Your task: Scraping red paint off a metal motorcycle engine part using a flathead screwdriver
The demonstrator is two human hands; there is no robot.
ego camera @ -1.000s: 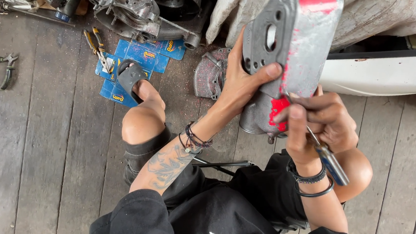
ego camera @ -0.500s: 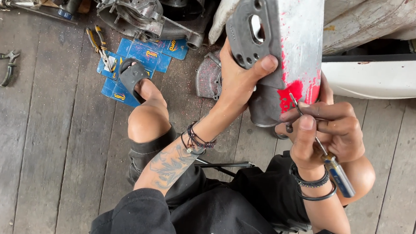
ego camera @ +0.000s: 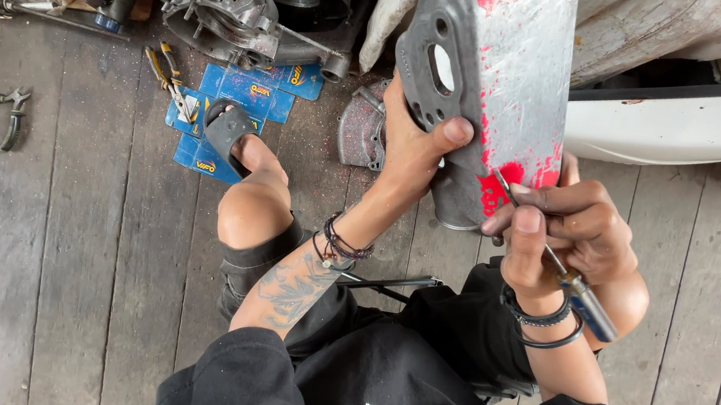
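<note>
With our left hand (ego camera: 412,151) clamped round the grey metal casting (ego camera: 494,84) held up above our knees, and right-hand fingers (ego camera: 529,233) closed on the screwdriver (ego camera: 561,274), we should keep its tip shallow against the red paint (ego camera: 499,183).

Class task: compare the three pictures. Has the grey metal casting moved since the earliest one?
Yes. The grey metal casting has risen toward the frame top and shifted slightly left, judged against the white panel; the left hand grips it.

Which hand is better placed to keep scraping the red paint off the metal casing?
Right. The right hand already grips the screwdriver, tip against the red paint on the metal casing. The left hand is occupied steadying the casing.
</note>
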